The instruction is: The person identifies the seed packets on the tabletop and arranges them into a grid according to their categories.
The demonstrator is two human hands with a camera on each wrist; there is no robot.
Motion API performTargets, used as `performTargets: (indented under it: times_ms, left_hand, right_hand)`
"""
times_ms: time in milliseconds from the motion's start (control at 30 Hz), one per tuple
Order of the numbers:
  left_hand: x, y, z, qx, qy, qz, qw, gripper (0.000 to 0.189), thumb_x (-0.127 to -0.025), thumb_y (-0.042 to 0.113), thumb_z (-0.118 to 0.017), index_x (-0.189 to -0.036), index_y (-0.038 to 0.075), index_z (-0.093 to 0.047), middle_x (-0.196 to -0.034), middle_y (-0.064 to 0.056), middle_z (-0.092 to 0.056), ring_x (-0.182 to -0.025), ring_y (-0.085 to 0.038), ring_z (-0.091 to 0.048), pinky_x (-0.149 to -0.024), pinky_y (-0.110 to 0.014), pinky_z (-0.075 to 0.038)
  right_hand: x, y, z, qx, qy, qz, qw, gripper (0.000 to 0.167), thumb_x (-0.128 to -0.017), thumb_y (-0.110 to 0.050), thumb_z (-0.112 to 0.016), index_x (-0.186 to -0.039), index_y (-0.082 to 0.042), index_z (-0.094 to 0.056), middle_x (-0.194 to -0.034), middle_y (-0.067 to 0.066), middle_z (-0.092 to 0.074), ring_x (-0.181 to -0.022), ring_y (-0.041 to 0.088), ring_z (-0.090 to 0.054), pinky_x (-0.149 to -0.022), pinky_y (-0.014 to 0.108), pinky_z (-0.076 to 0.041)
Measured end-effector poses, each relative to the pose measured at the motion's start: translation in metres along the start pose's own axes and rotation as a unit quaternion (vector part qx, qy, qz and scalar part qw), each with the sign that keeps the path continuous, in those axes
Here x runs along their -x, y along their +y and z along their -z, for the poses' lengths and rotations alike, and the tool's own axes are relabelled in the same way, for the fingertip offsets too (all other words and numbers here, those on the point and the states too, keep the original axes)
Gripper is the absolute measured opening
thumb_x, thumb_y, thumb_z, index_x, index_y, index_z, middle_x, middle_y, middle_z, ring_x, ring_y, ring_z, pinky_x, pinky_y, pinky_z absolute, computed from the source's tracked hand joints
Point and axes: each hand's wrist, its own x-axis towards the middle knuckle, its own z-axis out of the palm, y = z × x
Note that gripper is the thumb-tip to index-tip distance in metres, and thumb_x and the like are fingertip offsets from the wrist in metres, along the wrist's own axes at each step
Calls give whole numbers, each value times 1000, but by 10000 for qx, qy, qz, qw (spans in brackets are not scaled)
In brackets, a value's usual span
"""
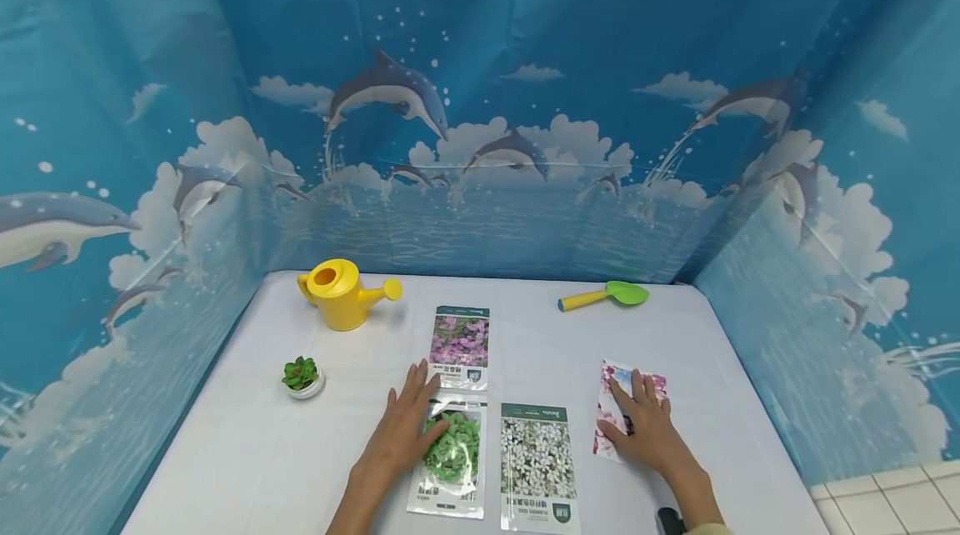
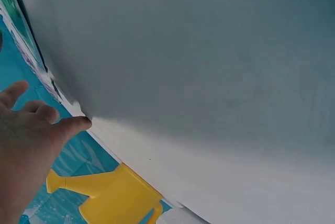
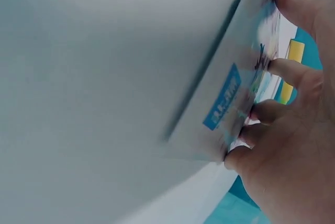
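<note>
My left hand (image 1: 396, 437) lies over the left-hand seed packets, fingers extended. Its thumb rests over the green-leaf seed packet (image 1: 459, 460), and the other fingertips reach the lower left corner of the purple-flower seed packet (image 1: 460, 341). Spread across a pink-blossom printed card (image 1: 609, 412) is my right hand (image 1: 651, 432). In the right wrist view its fingertips press on the card's face (image 3: 238, 98), where a blue label shows; the palm hides part of it in the head view. Between the hands lies a white-flower seed packet (image 1: 538, 468).
A yellow watering can (image 1: 345, 302) stands at the back left, with a small potted succulent (image 1: 302, 377) nearer. Toward the back right lies a toy trowel (image 1: 606, 295) with a green blade. Dolphin-printed curtains (image 1: 510, 218) enclose the white table (image 1: 262, 452) on three sides.
</note>
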Motion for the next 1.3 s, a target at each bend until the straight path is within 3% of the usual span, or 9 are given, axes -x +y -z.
performTargets:
  times_ms: [167,433,900,1300]
  left_hand:
    - [0,-3,3,172,-181,175,9995,73,-103,36,-74,-163,4,-46,-177,-20,-23,-165,-41,-19,-128,-71,-18]
    - [1,-4,4,281,-416,159,9986,73,-104,35,-73,-163,3,-45,-176,-23,-23,-164,-43,-19,-129,-72,-14]
    - [-2,-1,8,458,-527,327,9970,74,-104,34,-73,-162,0,-44,-175,-25,-26,-164,-44,-19,-129,-70,-12]
    - [-2,0,11,530,-533,391,9964,75,-104,34,-73,-163,-1,-42,-175,-25,-26,-164,-43,-20,-130,-69,-13]
  right_hand:
    - [-9,-2,6,-114,-185,28,9998,97,-95,-47,-79,-166,2,-34,-173,38,-8,-159,60,-1,-122,80,-3]
    - [-20,-3,9,-84,-191,127,9997,103,-95,-47,-80,-165,9,-30,-173,37,-10,-160,58,-3,-124,78,-5]
    - [-45,-11,8,-308,-331,347,9984,101,-97,-48,-78,-167,5,-27,-175,33,-8,-162,55,1,-125,77,-1]
    - [-61,-18,9,-379,-460,506,9969,105,-97,-48,-78,-166,9,-23,-175,33,-8,-162,55,-1,-127,75,-1]
